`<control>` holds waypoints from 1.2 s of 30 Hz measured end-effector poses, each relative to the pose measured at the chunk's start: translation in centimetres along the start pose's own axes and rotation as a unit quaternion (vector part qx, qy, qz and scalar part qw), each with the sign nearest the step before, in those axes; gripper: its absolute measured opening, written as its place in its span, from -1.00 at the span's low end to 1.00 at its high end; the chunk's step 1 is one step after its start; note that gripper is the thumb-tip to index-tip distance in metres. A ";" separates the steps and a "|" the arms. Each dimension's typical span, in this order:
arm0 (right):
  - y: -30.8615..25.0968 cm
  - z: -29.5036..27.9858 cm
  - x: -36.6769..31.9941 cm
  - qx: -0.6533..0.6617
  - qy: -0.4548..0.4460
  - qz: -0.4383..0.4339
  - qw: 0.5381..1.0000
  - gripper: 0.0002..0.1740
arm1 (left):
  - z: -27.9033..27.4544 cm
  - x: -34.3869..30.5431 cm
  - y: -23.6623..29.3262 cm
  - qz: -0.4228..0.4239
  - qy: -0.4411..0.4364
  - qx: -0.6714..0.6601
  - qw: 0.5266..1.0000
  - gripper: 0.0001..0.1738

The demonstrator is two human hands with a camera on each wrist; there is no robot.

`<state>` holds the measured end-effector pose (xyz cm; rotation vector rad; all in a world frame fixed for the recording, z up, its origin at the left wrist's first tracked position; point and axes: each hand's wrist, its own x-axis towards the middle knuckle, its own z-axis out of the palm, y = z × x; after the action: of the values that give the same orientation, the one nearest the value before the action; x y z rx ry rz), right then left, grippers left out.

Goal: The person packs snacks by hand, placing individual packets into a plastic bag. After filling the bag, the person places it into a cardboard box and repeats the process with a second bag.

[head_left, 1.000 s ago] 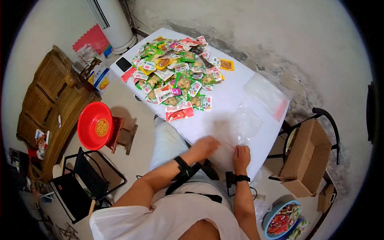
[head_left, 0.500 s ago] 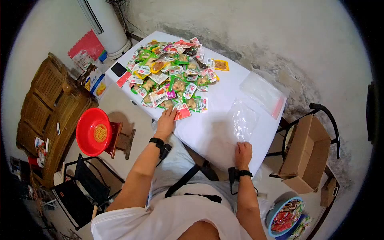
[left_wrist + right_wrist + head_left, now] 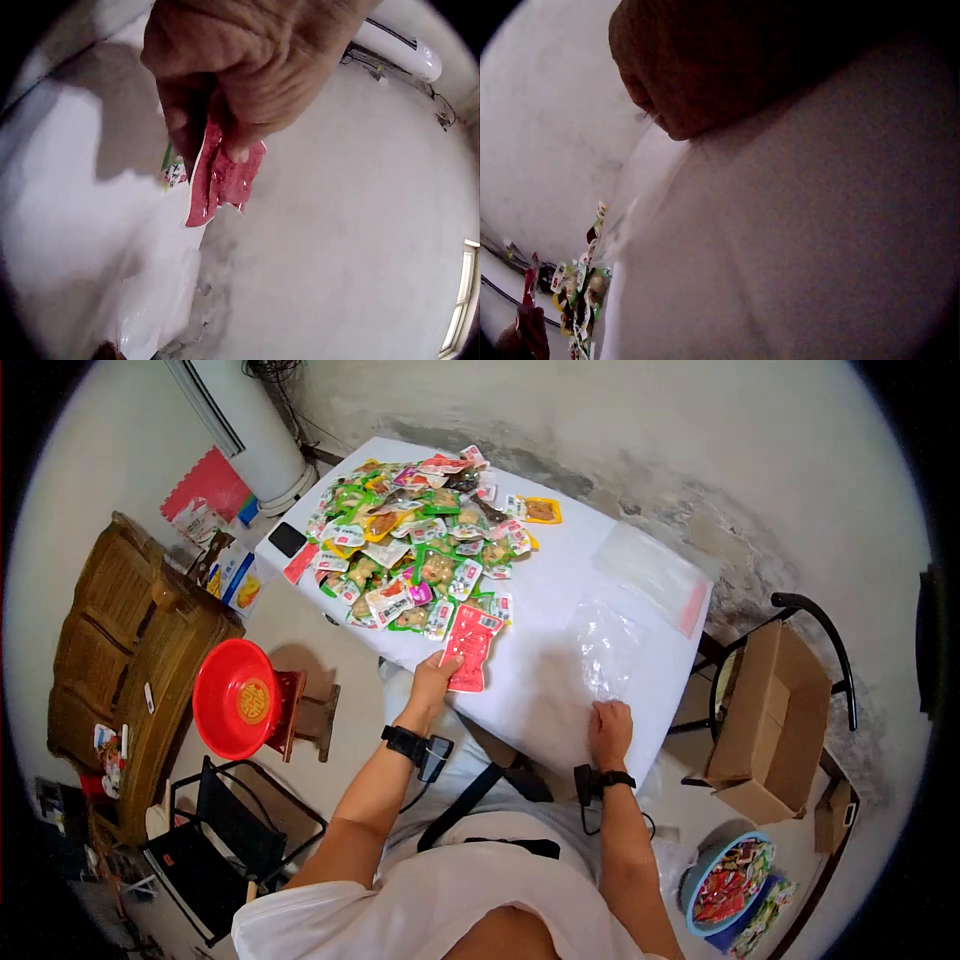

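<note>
Several small risks show across the white-covered bench (image 3: 520, 680). At its ten o'clock, a dark phone (image 3: 288, 540) lies close to the edge, beside a heap of packets (image 3: 400, 550); a slide of the glossy pouches that way could nudge it off. The heap is loose and overlapping, so drawing one pouch from its low side could bring neighbours down toward the near edge.

At seven o'clock, the left hand (image 3: 430, 688) pinches a red packet (image 3: 470, 650) by one end, thumb against curled fingers. The packet projects from the grip above the near side of the bench, just below the heap. The left wrist view shows it bent lengthwise; a slick film held by one end could twist or slip, and a slip near the edge could end on the floor.

Toward five o'clock, the fingers of the right hand (image 3: 608, 735) are curled, gripping the near end of a clear bag (image 3: 608, 650). I can't tell whether its mouth is parted. If the thin layers cling, the red packet could catch on the rim or push the bag away. At three o'clock, the stack of clear bags (image 3: 650, 575) lies near the far edge, light enough to shift if brushed.
</note>
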<state>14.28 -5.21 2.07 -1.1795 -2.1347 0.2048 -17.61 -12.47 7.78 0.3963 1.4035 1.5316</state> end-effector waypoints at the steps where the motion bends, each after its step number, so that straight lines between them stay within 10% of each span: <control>1: -0.1 -0.1 0.1 0.006 0.017 -0.007 1.000 -0.85 | 0.3 -0.1 -0.2 -0.008 0.002 -0.008 1.000 -0.80; 8: -1.4 0.0 0.1 0.013 0.032 0.051 0.998 -0.91 | 2.5 -2.8 -2.1 -0.024 -0.025 0.099 0.994 -0.75; 15: -3.0 0.0 0.9 0.057 0.024 0.085 0.994 -0.89 | 5.5 -7.6 -3.3 -0.113 -0.261 0.109 0.952 -0.78; 36: -4.7 -1.3 0.9 0.074 0.033 0.057 0.995 -0.90 | 8.1 -2.9 -2.6 -0.132 -0.247 0.263 0.923 -0.79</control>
<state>11.55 -7.42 5.57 -1.2054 -1.9604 0.3638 -8.84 -10.58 8.76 0.8211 1.3701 0.7420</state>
